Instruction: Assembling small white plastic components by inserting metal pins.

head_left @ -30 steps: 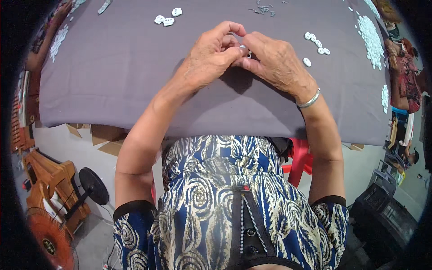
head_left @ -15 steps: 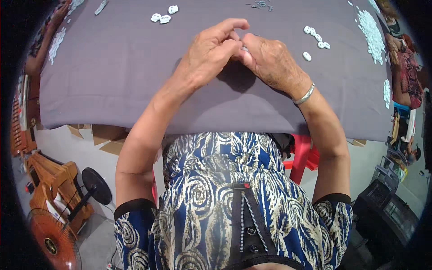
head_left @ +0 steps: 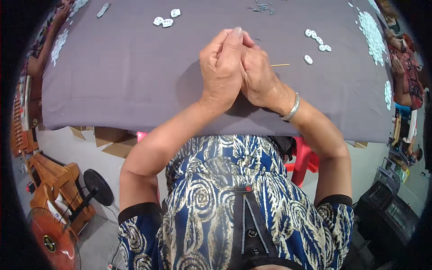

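Observation:
My left hand (head_left: 222, 67) and my right hand (head_left: 259, 74) press together over the middle of the cloth, fingers folded inward. Whatever they hold is hidden between them. From the right hand's outer side a thin golden stick (head_left: 281, 65) points rightward; whether it is gripped or lies on the cloth I cannot tell. To the right are several white oval pieces with dark marks (head_left: 319, 40) in a crooked row, with a single white oval piece (head_left: 308, 59) nearer. Three white pieces (head_left: 168, 23) sit together at the left. Several small dark grey bits (head_left: 262, 7) lie beyond my hands.
A grey-purple cloth (head_left: 112, 81) covers the table. Heaps of small white pieces lie along its right edge (head_left: 372, 38) and left edge (head_left: 59, 47). A grey tool-like object (head_left: 103, 10) rests at the far left. Other people's arms show at both sides. An orange fan (head_left: 51, 240) stands lower left.
My hands have turned and closed together, the left thumb now pointing away from me. The golden stick has come into sight beside the right hand. The whole view has shifted slightly.

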Demonstrator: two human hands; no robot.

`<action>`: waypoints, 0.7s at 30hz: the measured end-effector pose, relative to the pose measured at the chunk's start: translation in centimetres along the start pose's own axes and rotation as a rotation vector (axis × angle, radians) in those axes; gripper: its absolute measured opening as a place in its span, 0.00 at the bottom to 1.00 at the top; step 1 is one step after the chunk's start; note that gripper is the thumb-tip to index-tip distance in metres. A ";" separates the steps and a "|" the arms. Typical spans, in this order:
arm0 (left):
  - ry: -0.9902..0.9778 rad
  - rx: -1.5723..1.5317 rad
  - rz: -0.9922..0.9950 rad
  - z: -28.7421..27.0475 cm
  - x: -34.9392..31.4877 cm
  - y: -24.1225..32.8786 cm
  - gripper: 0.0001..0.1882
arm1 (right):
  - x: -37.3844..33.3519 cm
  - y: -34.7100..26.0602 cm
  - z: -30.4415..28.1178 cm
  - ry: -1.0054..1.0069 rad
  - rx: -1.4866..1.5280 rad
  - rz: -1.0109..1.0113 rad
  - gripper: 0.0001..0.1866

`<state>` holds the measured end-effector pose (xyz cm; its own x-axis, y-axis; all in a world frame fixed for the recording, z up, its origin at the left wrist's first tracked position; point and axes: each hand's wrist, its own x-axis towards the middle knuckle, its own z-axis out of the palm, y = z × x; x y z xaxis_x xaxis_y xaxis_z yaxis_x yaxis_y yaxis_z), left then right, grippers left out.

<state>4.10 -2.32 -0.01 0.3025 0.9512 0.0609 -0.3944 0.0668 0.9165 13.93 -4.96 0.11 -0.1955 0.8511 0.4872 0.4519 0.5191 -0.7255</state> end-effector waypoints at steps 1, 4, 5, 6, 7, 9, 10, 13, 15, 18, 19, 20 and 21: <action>0.034 -0.021 0.021 0.2 0.1 -0.1 0.16 | 0.0 0.0 -0.1 -0.014 -0.003 0.020 0.08; 0.061 -0.033 0.028 0.1 0.5 -0.4 0.17 | -0.1 0.8 0.0 -0.029 -0.059 0.011 0.08; 0.054 -0.023 0.017 -0.1 0.6 -0.3 0.17 | -0.2 1.1 0.1 -0.029 -0.113 -0.020 0.09; 0.053 -0.023 0.015 -0.2 0.7 -0.2 0.17 | -0.2 1.3 0.1 -0.028 -0.113 -0.019 0.09; 0.031 -0.006 -0.005 -0.3 0.9 -0.1 0.16 | -0.2 1.4 0.1 -0.014 -0.112 -0.038 0.08; 0.008 0.009 -0.025 -0.2 0.9 -0.1 0.14 | -0.4 1.6 0.2 0.000 -0.111 -0.056 0.08; 0.041 -0.046 -0.036 0.1 1.0 -0.2 0.11 | -0.4 1.7 0.3 0.012 -0.129 -0.045 0.07; 0.042 -0.071 -0.037 0.4 0.7 0.4 0.08 | -0.6 1.2 0.1 0.019 -0.176 0.021 0.07; 0.008 -0.042 -0.028 0.2 0.5 0.8 0.10 | -0.6 1.1 -0.2 0.016 -0.206 0.078 0.08; -0.013 0.292 0.092 -1.2 0.6 0.9 0.11 | -0.5 1.1 -0.7 0.055 -0.348 0.090 0.10; -0.020 0.288 0.092 -1.6 0.8 1.0 0.11 | -0.3 1.2 -0.9 0.096 -0.379 0.096 0.11; -0.092 0.311 0.020 -1.8 1.0 1.3 0.11 | -0.1 1.3 -1.1 0.135 -0.409 0.100 0.12; -0.164 0.335 -0.051 -1.8 1.1 1.3 0.10 | -0.1 1.4 -1.3 0.137 -0.413 0.102 0.12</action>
<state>2.31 -0.65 0.54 0.4601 0.8865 0.0498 -0.0780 -0.0155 0.9968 15.76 -4.43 -0.34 -0.0276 0.8637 0.5033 0.7781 0.3347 -0.5316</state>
